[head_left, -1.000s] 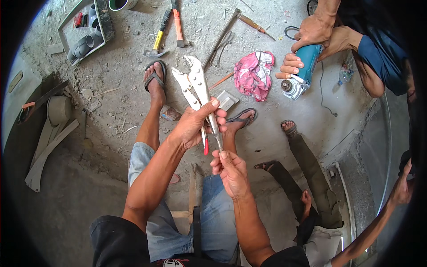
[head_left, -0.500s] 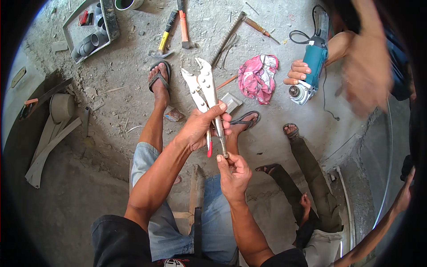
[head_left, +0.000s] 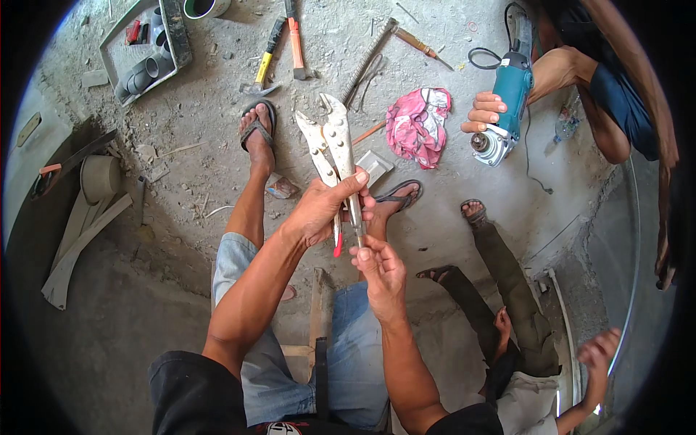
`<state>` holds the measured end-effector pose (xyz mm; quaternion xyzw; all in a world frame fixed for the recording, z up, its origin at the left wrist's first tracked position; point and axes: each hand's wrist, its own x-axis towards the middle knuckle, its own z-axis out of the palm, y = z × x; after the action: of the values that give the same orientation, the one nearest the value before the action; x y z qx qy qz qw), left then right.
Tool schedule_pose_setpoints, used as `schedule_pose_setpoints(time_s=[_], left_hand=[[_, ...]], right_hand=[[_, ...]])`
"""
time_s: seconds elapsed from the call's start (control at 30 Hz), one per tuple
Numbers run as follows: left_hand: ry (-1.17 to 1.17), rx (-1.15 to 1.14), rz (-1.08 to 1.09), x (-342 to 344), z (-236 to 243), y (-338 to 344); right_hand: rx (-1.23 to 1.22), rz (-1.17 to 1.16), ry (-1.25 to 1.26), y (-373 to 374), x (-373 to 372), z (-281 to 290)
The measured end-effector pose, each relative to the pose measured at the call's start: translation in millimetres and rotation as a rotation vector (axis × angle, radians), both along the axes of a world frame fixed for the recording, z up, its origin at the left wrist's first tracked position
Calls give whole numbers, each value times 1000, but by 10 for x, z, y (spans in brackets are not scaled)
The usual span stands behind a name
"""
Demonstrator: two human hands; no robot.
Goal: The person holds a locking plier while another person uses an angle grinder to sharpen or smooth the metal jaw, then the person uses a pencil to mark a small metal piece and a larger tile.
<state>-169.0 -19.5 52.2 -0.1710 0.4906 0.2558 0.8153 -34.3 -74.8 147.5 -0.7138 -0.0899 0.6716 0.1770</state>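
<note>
A pair of silver locking pliers (head_left: 335, 141) points away from me, its jaws apart. My left hand (head_left: 330, 203) is wrapped round the handles, thumb lying across the upper one. One handle ends in a red tip below that hand. Lower down, my right hand (head_left: 380, 272) pinches the adjusting-screw end of the other handle between thumb and fingers; the fingers hide the screw itself.
At the right, a co-worker's hand grips a teal angle grinder (head_left: 511, 94) on the floor. A pink cloth (head_left: 418, 127), a hammer (head_left: 268, 58), an orange-handled tool (head_left: 298, 43), and a tray (head_left: 177, 58) of grey pipe fittings lie beyond. Another person sits at my right.
My right hand has shifted slightly up the handle and now covers the screw end. The co-worker's free arm has swung aside from the grinder; the seated person's hand has moved down.
</note>
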Motion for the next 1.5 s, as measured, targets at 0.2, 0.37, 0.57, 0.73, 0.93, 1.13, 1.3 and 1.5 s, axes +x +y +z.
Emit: schedule_pose_setpoints(time_s=[0.2, 0.37, 0.57, 0.73, 0.93, 1.13, 1.3, 1.5], left_hand=[[21, 183, -157, 70, 5, -82], [70, 249, -359, 26, 41, -36], [5, 314, -446, 30, 8, -75], [74, 449, -540, -20, -63, -95], [74, 474, -543, 5, -55, -122], [135, 444, -635, 136, -28, -137], [228, 489, -589, 339, 35, -217], [351, 627, -705, 521, 267, -30]], right_hand=[[-62, 68, 259, 177, 88, -273], [-23, 191, 134, 119, 94, -239], [-59, 67, 105, 44, 115, -168], [-83, -113, 117, 58, 238, -143], [-38, 27, 35, 106, 485, -87], [-61, 0, -45, 109, 383, 14], [65, 3, -105, -48, 219, -9], [145, -38, -129, -181, 323, 40]])
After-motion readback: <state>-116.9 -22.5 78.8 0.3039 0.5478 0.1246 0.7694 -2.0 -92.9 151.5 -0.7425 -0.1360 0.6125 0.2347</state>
